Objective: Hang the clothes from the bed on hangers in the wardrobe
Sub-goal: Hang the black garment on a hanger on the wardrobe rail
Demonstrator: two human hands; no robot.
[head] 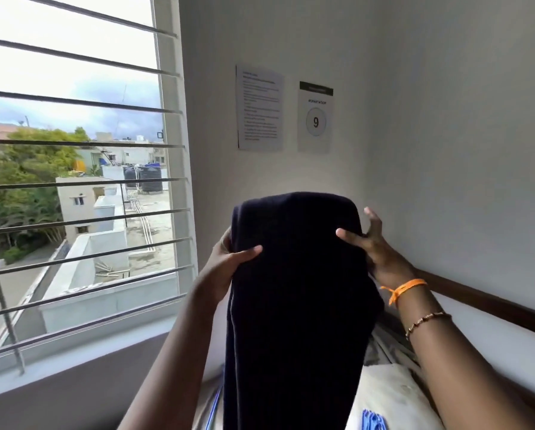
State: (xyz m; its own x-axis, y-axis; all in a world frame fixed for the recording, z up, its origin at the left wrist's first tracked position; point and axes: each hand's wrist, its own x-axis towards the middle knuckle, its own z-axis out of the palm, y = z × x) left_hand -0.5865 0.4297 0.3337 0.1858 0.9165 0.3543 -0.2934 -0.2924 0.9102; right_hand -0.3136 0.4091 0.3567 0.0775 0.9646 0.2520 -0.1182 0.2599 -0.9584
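**Garment lifted, nothing hung yet**

Your dark garment (297, 305) is held up over the bed (393, 395), no hanger in it. Left hand (229, 262) grips its edge; right hand (371, 243) pinches the other. Wardrobe unseen; blue hangers (373, 420) below.

A bedroom in an upper-floor home: a barred window (74, 181) at nine o'clock overlooks rooftops, printed notices (260, 107) hang on the wall at twelve, a bed (393, 395) lies at five.
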